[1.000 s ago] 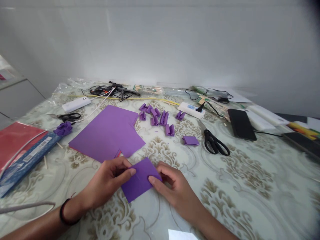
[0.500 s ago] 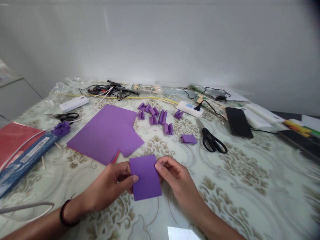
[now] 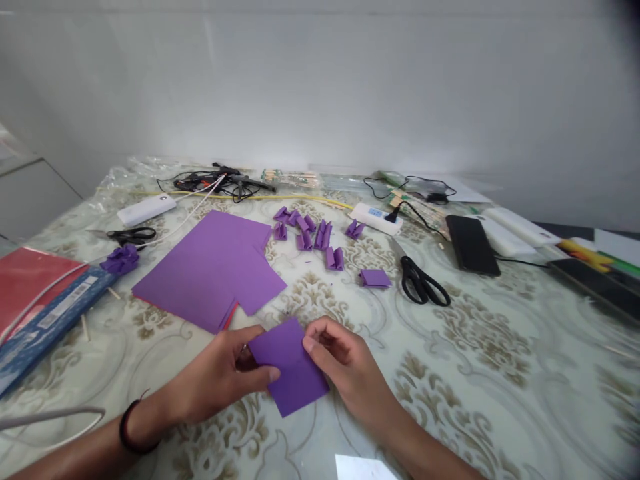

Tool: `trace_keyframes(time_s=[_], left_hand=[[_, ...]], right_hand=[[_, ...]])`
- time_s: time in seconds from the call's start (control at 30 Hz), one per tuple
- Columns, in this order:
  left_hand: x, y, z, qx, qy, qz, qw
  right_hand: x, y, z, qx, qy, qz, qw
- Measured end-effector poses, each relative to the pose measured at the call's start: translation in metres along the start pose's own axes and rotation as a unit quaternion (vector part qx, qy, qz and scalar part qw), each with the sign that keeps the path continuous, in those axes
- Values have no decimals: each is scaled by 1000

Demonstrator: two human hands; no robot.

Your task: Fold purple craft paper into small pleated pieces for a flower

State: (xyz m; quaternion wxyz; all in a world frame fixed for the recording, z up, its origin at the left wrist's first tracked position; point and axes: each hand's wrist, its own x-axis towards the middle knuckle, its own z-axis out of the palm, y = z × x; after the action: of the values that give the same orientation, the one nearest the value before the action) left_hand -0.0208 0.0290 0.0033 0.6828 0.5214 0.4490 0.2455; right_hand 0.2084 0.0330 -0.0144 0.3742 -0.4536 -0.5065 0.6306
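Note:
Between my two hands is a small purple paper square [image 3: 290, 370], tilted over the patterned tabletop. My left hand [image 3: 237, 370] pinches its left edge, thumb on top and fingers underneath. At the upper right edge, my right hand [image 3: 343, 357] grips it between thumb and fingers. Just beyond lies a stack of purple paper sheets [image 3: 205, 267], with a bit of red showing at its edge. Several folded purple paper pieces [image 3: 323, 235] sit farther back, and a flat folded purple piece [image 3: 375, 278] rests to their right.
Black-handled scissors [image 3: 424, 283] lie right of the folded pieces, with a black phone [image 3: 473, 245] beyond. A white power strip [image 3: 375, 219] and tangled black cables [image 3: 225, 181] are at the back. At left are a red and blue packet [image 3: 60, 313], crumpled purple paper [image 3: 120, 259] and other scissors [image 3: 131, 236].
The purple square has turned in my hands, so its corner now points toward me. My right hand has shifted slightly left along its edge. The things on the table keep their places.

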Motion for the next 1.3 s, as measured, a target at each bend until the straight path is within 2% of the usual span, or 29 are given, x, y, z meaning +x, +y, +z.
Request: trace_keyframes(time_s=[0.13, 0.3, 0.5, 0.7, 0.87, 1.03, 1.17, 1.3], left_hand=[[0, 4, -2, 101, 21, 47, 994], [-2, 0, -1, 201, 31, 49, 978], [-4, 3, 0, 157, 82, 81, 981], [-6, 2, 2, 200, 37, 67, 977], [-8, 1, 4, 240, 50, 74, 967], [-8, 5, -7, 249, 80, 131, 956], [-4, 8, -19, 255, 114, 145, 949], [-2, 10, -23, 254, 128, 144, 948]], right_hand=[[-1, -3, 2, -49, -55, -13, 997], [-1, -1, 7, -81, -89, -19, 993], [1, 0, 3, -86, -60, -28, 994], [-1, 1, 9, -123, -69, -40, 989], [-4, -2, 14, -127, -79, -33, 988], [-1, -4, 4, -133, -64, -65, 987], [4, -3, -5, -142, -47, -60, 987], [8, -4, -8, -144, -32, -52, 988]])
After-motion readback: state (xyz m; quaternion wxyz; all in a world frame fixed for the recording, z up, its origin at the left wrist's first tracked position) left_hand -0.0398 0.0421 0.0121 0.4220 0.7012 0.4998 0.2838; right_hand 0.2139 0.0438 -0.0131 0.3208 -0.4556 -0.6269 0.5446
